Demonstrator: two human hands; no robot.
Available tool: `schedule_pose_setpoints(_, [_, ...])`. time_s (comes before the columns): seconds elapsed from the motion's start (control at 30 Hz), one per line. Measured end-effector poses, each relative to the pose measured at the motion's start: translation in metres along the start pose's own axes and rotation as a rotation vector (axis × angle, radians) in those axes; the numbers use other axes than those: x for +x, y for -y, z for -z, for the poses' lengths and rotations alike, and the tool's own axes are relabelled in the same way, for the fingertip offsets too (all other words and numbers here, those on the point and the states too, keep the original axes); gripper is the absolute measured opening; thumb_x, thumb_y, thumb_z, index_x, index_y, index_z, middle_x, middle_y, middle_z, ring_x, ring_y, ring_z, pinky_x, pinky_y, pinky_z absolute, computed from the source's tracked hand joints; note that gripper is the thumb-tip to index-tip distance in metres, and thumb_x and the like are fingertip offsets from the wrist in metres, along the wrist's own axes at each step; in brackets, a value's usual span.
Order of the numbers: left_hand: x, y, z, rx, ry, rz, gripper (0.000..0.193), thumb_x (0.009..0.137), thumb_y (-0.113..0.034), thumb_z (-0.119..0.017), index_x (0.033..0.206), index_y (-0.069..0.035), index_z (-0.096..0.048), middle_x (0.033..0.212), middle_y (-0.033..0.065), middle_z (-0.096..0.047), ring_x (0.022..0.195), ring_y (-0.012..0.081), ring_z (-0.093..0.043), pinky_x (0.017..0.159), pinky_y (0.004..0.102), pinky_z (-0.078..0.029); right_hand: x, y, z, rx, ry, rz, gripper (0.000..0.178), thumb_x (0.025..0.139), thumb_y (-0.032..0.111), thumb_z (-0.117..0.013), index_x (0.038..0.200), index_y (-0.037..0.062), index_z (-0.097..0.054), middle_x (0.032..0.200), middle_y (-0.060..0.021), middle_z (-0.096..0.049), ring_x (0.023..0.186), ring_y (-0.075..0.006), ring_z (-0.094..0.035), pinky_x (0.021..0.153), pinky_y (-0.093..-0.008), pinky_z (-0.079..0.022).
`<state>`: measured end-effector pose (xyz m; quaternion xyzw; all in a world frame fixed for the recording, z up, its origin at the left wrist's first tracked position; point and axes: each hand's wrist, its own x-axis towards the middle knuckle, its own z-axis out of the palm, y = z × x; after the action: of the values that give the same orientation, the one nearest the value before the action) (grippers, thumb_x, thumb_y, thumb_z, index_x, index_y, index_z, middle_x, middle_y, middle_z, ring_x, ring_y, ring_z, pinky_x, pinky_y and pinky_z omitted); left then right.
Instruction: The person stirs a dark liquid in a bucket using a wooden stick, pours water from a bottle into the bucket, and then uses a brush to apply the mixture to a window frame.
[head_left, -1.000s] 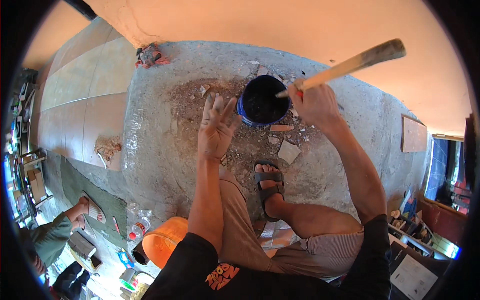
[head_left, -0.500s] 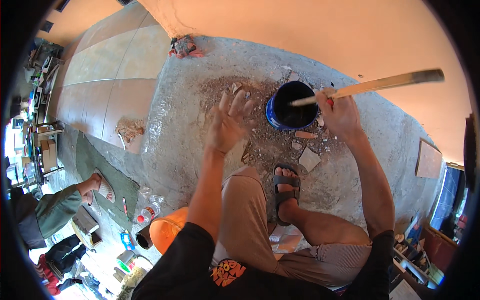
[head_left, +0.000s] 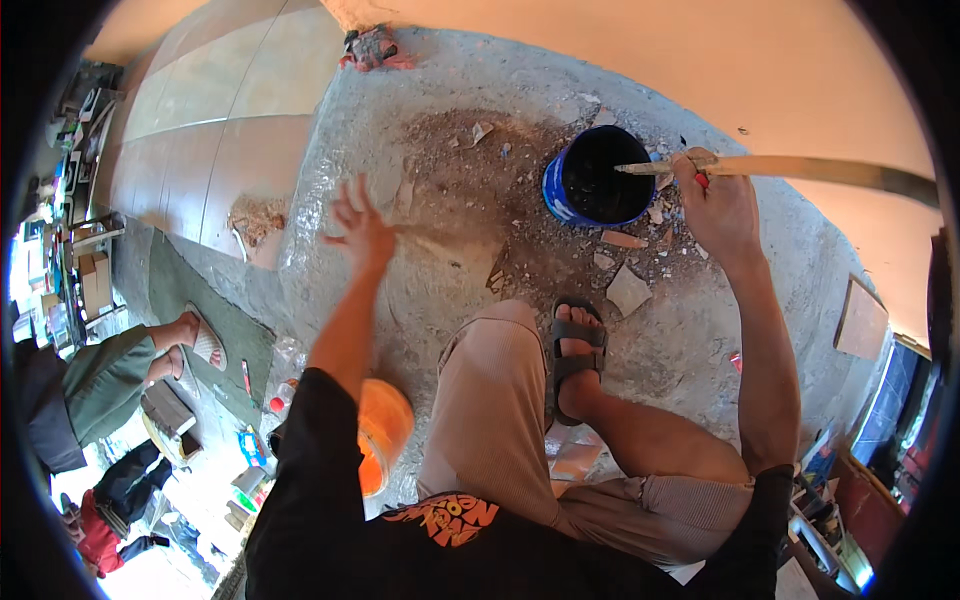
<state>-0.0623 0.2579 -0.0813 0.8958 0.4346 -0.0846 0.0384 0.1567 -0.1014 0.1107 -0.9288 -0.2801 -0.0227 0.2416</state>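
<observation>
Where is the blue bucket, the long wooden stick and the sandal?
Bucket [head_left: 560,190]: head view, on its blue outer wall.
Stick [head_left: 800,168]: head view, middle of the wooden shaft, past the right hand [head_left: 718,205] gripping it.
Sandal [head_left: 577,335]: head view, on the dark strap across the foot.

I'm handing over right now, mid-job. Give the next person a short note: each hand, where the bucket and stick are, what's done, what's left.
Right hand: closed around a long wooden stick, whose tip sits inside the blue bucket.
Left hand: empty, fingers spread, raised over the bare concrete floor, well left of the bucket.
Bucket: upright on the floor ahead of the sandalled foot, dark contents inside; broken tile pieces and rubble lie around it.
Done: stick is in the bucket.
Left: cannot tell how well the contents are mixed; debris remains on the floor.
</observation>
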Motion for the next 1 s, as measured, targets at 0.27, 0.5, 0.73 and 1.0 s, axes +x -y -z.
schedule_pose_setpoints(0.27, [0.01,0.01,0.015,-1.272,0.645,-0.264,0.122,0.066,-0.058,-0.084,0.158,-0.03,-0.009,0.164,0.013,-0.011,0.146,0.0363,-0.024,0.106,0.0721,-0.024,-0.011,0.011,-0.008,-0.15,-0.045,0.211,0.029,0.092,0.025,-0.061,0.07,0.0058,-0.058,0.061,-0.0162,-0.058,0.06,-0.0388,-0.061,0.057,-0.0462,-0.05])
schedule_pose_setpoints(0.5, [-0.043,-0.092,0.057,-2.503,1.193,-0.961,0.125,0.059,-0.077,-0.071,0.158,-0.03,-0.01,0.165,0.009,-0.009,0.147,0.0319,-0.024,0.108,0.0686,-0.031,0.001,0.021,-0.018,0.046,0.11,0.123,0.029,0.092,0.022,-0.06,0.069,0.0032,-0.057,0.061,-0.0167,-0.058,0.063,-0.0394,-0.061,0.058,-0.0473,-0.05])
schedule_pose_setpoints(0.73, [-0.064,-0.139,0.088,-2.348,0.927,-0.195,0.097,0.08,-0.064,-0.069,0.156,-0.026,-0.021,0.156,0.0041,-0.036,0.134,0.0231,-0.045,0.101,0.0545,-0.043,0.003,0.015,-0.004,-0.127,0.071,0.028,0.031,0.092,0.028,-0.058,0.073,0.004,-0.066,0.068,-0.0179,-0.065,0.068,-0.0394,-0.065,0.061,-0.0472,-0.053])
schedule_pose_setpoints(1.0, [-0.116,-0.18,0.046,-2.06,1.048,0.533,0.059,0.092,-0.042,-0.067,0.142,-0.018,-0.045,0.126,-0.0012,-0.06,0.101,0.015,-0.059,0.081,0.0363,-0.047,0.019,0.003,-0.009,-0.119,0.058,-0.019,0.034,0.09,0.032,-0.058,0.073,0.0065,-0.072,0.065,-0.0177,-0.067,0.065,-0.0369,-0.068,0.066,-0.046,-0.056])
